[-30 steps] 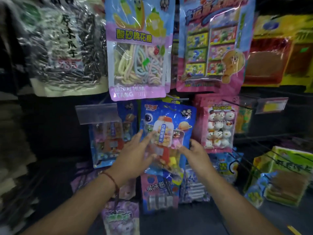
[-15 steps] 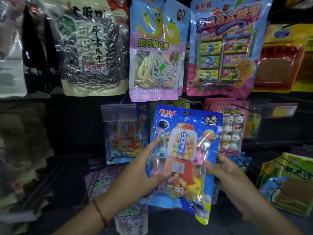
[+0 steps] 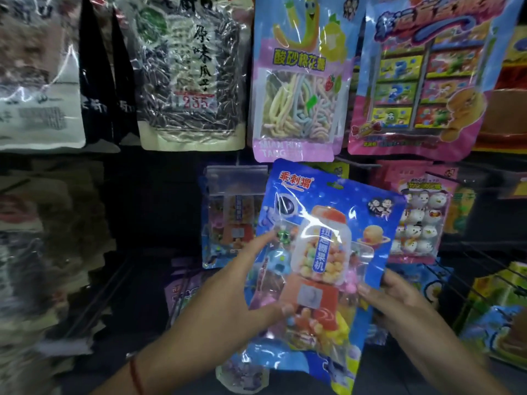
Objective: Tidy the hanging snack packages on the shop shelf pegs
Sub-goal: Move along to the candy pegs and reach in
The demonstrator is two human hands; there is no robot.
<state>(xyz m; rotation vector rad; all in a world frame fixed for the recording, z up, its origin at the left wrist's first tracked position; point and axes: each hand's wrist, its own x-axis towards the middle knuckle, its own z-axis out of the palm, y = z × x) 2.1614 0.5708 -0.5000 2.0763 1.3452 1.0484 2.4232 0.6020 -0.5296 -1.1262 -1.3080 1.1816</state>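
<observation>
I hold a blue candy package (image 3: 325,223) with a gumball-machine picture in front of the pegs, tilted a little to the right. My left hand (image 3: 242,292) grips its left edge, thumb on the front and fingers behind. My right hand (image 3: 399,297) pinches its right edge lower down. A similar blue package (image 3: 225,223) hangs on a peg behind my left hand, under a clear price tag (image 3: 236,179). To the right hangs a pink snowman-candy package (image 3: 422,218).
The upper row holds a sunflower-seed bag (image 3: 188,75), a pink rope-candy bag (image 3: 302,89) and a large pink and blue candy bag (image 3: 427,81). Purple packs (image 3: 185,292) hang low. Green and yellow packs (image 3: 502,303) lie on wire pegs at the right. Dark bags fill the left.
Both hands took the blue gumball package from its hanging place and drew it toward me; it now looks larger and tilts right. The view shifted left and up.
</observation>
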